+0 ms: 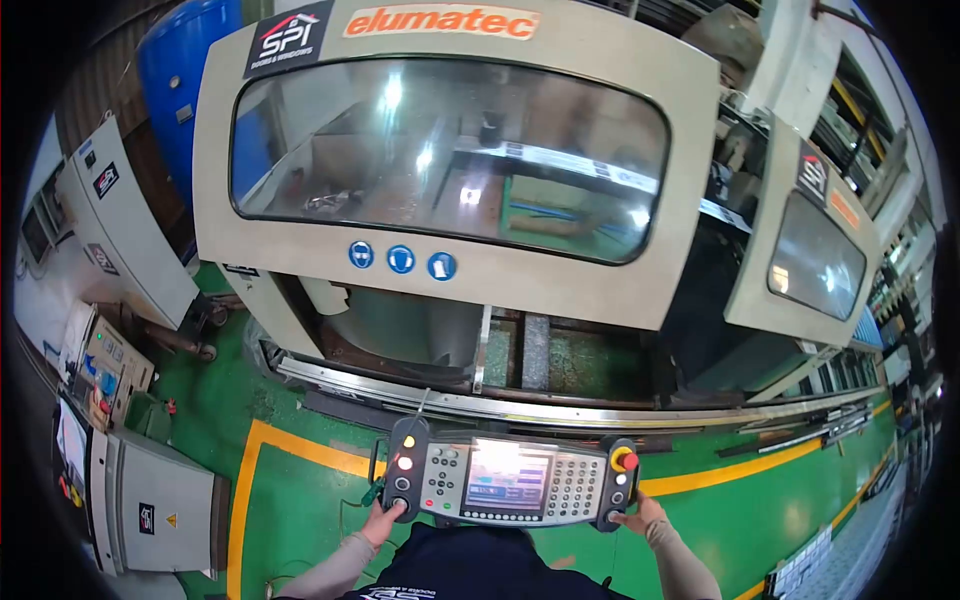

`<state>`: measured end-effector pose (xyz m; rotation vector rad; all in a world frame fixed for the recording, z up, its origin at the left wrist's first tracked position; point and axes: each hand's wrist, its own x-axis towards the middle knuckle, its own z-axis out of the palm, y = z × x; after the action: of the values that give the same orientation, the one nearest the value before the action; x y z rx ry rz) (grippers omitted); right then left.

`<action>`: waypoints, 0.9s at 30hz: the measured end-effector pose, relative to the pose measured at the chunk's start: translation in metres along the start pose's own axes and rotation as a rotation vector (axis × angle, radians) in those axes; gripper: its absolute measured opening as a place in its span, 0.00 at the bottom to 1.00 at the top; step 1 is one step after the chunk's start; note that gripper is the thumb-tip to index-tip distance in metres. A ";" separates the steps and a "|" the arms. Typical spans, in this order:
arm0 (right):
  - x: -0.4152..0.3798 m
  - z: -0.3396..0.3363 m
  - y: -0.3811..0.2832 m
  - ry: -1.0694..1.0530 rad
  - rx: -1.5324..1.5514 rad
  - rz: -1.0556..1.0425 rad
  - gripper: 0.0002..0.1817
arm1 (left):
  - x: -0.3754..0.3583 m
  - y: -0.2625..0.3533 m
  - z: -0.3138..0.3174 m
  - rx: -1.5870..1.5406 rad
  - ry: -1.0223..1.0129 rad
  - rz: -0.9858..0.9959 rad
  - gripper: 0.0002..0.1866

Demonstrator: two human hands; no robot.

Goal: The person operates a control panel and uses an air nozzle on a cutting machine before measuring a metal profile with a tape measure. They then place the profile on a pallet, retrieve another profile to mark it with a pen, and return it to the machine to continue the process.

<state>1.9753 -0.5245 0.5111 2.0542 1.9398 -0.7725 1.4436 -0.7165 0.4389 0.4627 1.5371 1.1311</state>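
A wide control panel [507, 484] with a lit screen and rows of keys is in front of my body at the bottom centre. My left hand [382, 522] grips its lower left end, with the thumb at a round button. At the opposite end my right hand [642, 514] is closed on the lower right corner, thumb near the bottom buttons. Most fingers of both hands are hidden behind the panel. A red emergency stop knob [624, 459] sits above my right hand, and lit buttons show above my left.
A large beige machine [455, 247] with a windowed hood stands ahead, a metal rail [470, 403] along its base. A second hood [818, 262] is at the right. Grey cabinets [165, 505] stand left. Yellow lines [700, 481] mark the green floor. A cable hangs near my left hand.
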 end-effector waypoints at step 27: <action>0.009 -0.017 -0.014 -0.127 -0.196 -0.004 0.54 | 0.004 -0.018 -0.016 0.044 0.024 -0.030 0.25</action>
<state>1.9653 -0.5063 0.5235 1.8430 1.8702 -0.6673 1.4326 -0.7283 0.4199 0.4551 1.5876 1.0855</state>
